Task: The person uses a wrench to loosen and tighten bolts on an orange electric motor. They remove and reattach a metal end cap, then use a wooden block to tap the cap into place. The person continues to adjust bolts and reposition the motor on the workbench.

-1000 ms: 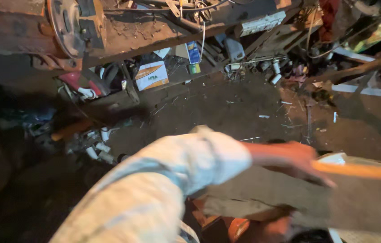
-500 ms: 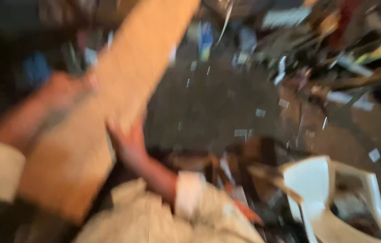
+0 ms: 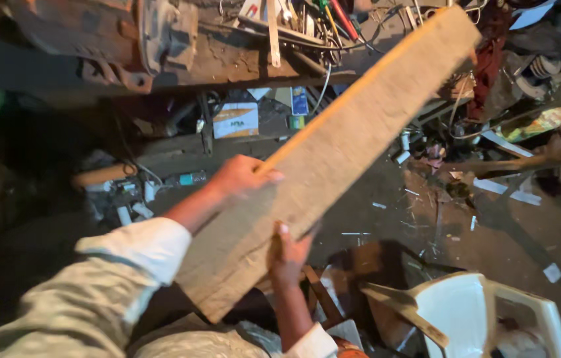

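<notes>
Both hands hold a long, flat wooden plank [image 3: 333,152] that slants up and away from them: the left hand [image 3: 240,178] is curled over its upper left edge, and the right hand [image 3: 288,252] grips the lower right edge with the thumb lying on the rough, pale, grainy face. Beyond the plank's far end lies a cluttered workbench [image 3: 227,53] with a rusty metal machine [image 3: 128,33] and loose tools. Below and right of the right hand stands a white plastic chair [image 3: 466,311] on a dirt floor [image 3: 492,225] strewn with scraps.
</notes>
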